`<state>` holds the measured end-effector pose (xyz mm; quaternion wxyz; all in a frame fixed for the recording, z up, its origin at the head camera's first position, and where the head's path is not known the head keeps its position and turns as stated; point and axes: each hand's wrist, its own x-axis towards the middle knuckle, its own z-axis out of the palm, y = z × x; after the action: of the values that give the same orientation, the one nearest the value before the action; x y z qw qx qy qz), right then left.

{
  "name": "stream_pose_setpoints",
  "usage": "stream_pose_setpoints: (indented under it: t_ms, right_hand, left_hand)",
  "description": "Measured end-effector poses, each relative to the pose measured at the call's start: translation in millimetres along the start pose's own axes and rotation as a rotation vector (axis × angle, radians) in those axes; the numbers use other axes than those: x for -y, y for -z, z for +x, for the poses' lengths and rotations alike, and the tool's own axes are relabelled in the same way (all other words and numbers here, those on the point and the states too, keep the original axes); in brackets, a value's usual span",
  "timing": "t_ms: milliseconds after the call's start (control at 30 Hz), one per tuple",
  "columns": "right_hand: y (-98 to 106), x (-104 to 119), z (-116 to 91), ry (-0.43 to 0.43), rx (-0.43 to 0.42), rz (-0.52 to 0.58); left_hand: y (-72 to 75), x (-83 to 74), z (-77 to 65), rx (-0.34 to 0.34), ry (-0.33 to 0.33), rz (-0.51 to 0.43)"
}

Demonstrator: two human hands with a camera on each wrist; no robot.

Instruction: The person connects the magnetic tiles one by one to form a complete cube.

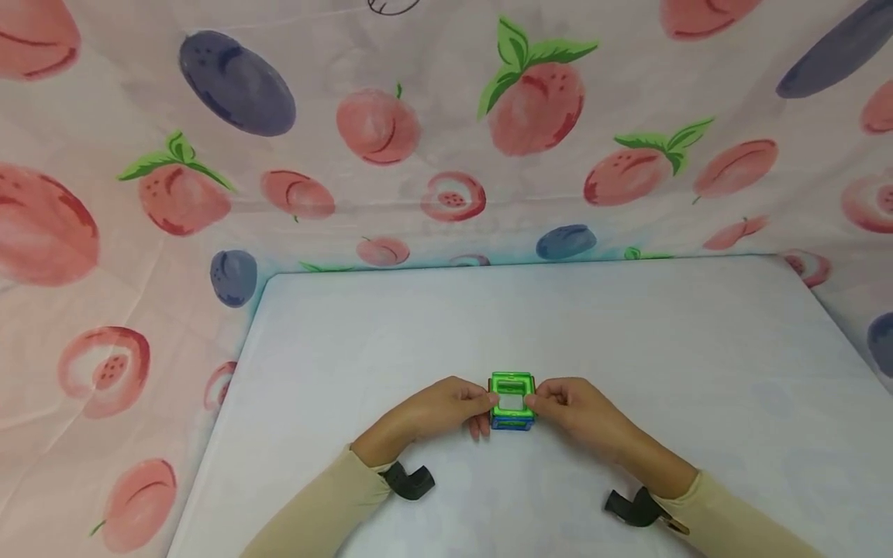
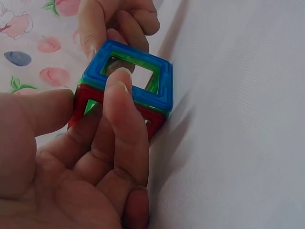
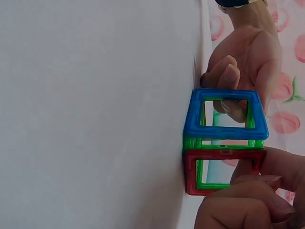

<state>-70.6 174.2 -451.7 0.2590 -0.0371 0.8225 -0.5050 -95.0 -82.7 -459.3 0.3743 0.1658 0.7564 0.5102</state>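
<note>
A small hollow cube of square magnetic tiles (image 1: pixel 512 377) sits on the white table between both hands. Its top tile is green, the side facing the person is blue (image 2: pixel 164 102), and the left and right sides are red (image 3: pixel 189 179). My left hand (image 1: pixel 446 407) grips the cube's left side, thumb at the top edge and fingers against the red tile. On the opposite side, my right hand (image 1: pixel 582 411) pinches the cube with its thumb on the top edge. The cube's underside is hidden.
The white table (image 1: pixel 593 325) reaches back to a fruit-print cloth (image 1: pixel 391 201) hung behind and at the sides. Black wrist mounts (image 1: pixel 412 480) sit at both of the person's beige sleeves (image 1: pixel 328 504).
</note>
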Motion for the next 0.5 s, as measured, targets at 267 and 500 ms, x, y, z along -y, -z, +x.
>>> stream_pose_setpoints:
  t_ms: [267, 500]
  right_hand:
    - [-0.9, -0.7, 1.5, 0.022, -0.007, -0.021]
    - [0.3, -0.3, -0.8, 0.02, 0.026, -0.008]
  left_hand:
    - [-1.4, 1.8, 0.9, -0.028, -0.02, -0.016]
    - [-5.7, 0.5, -0.8, -0.057, -0.047, 0.041]
